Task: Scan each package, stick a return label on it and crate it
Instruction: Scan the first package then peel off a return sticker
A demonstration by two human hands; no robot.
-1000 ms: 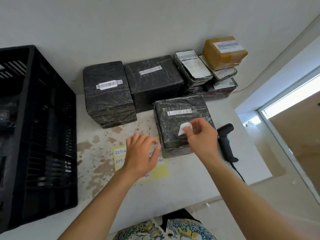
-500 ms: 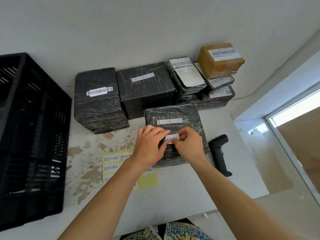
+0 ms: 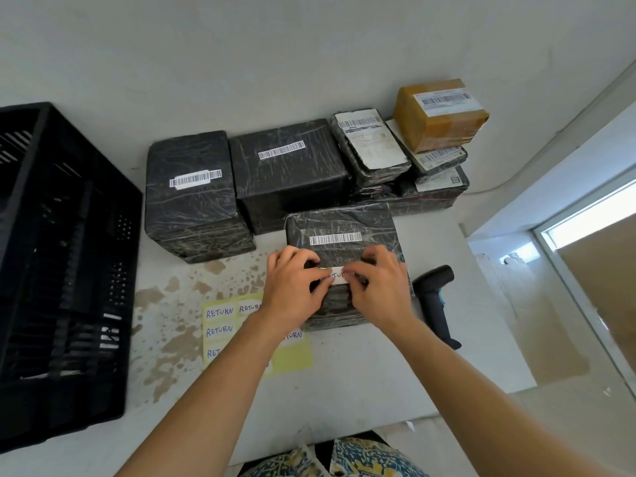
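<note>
A black-wrapped package (image 3: 344, 220) with a white barcode strip lies on the white table in front of me. A white return label (image 3: 337, 275) lies flat on its top near the front edge. My left hand (image 3: 292, 287) presses the label's left end with its thumb, and its fingertips rest on the package. My right hand (image 3: 382, 287) presses the label's right end in the same way. A black handheld scanner (image 3: 432, 297) lies on the table just right of the package. The black plastic crate (image 3: 62, 270) stands at the left.
A yellow sheet of RETURN labels (image 3: 220, 321) lies under my left forearm. Two big black packages (image 3: 192, 194) (image 3: 289, 173) and a stack of flat ones topped by a brown box (image 3: 440, 115) line the wall. The table edge drops off at right.
My left hand left the label sheet and joined the right on the package. The label, first held up by my right hand, now lies flat on the package top under both thumbs.
</note>
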